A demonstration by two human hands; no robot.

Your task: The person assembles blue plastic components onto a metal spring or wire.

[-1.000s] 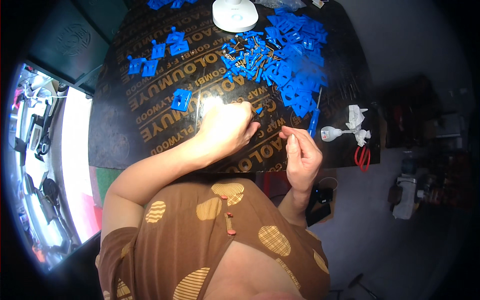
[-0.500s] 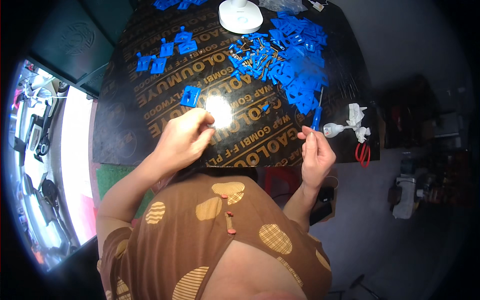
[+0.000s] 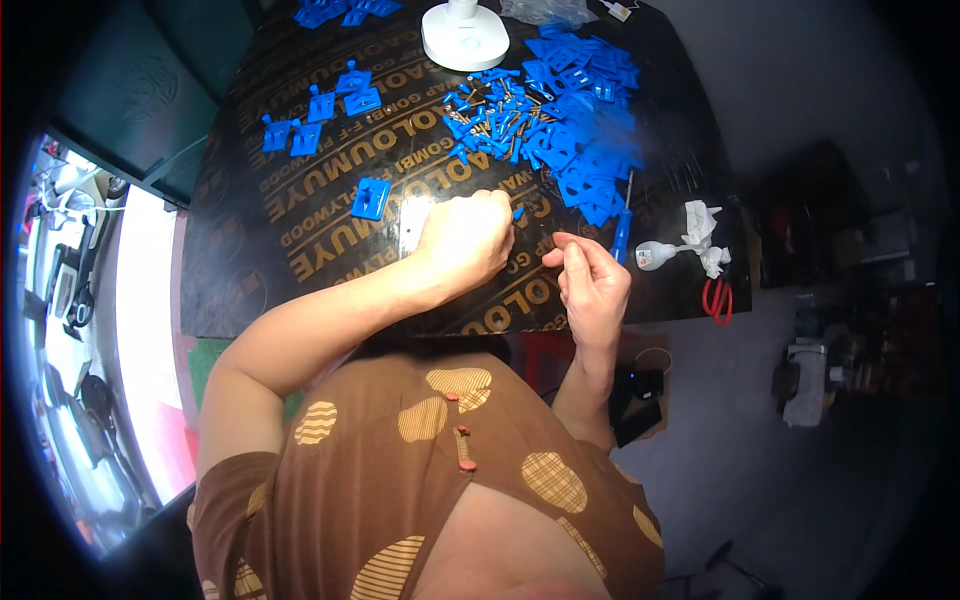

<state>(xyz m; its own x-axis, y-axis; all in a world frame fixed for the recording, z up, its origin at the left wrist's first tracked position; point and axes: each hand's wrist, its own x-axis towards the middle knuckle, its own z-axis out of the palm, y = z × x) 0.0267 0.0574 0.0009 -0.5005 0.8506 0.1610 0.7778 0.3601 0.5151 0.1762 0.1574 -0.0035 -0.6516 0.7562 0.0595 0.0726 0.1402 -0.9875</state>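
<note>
My left hand is over the middle of the dark tabletop, its fingers curled under, so whatever they hold is hidden. Right beside its knuckles is a small blue piece. My right hand hovers near the front right of the table, thumb and fingers pinched; I cannot make out anything between them. Beyond that hand lies a blue-handled screwdriver. A single blue plastic plate with an opening sits to the left of my left hand.
Ahead are a heap of blue plates and a pile of blue pegs with screws. Several assembled blue pieces stand at the left. A white lamp base, a white squeeze bottle and red-handled scissors rest on the table.
My left hand has moved right, from near the single blue plate to beside the small blue piece. My right hand has shifted slightly left, away from the screwdriver. The whole view has shifted a little.
</note>
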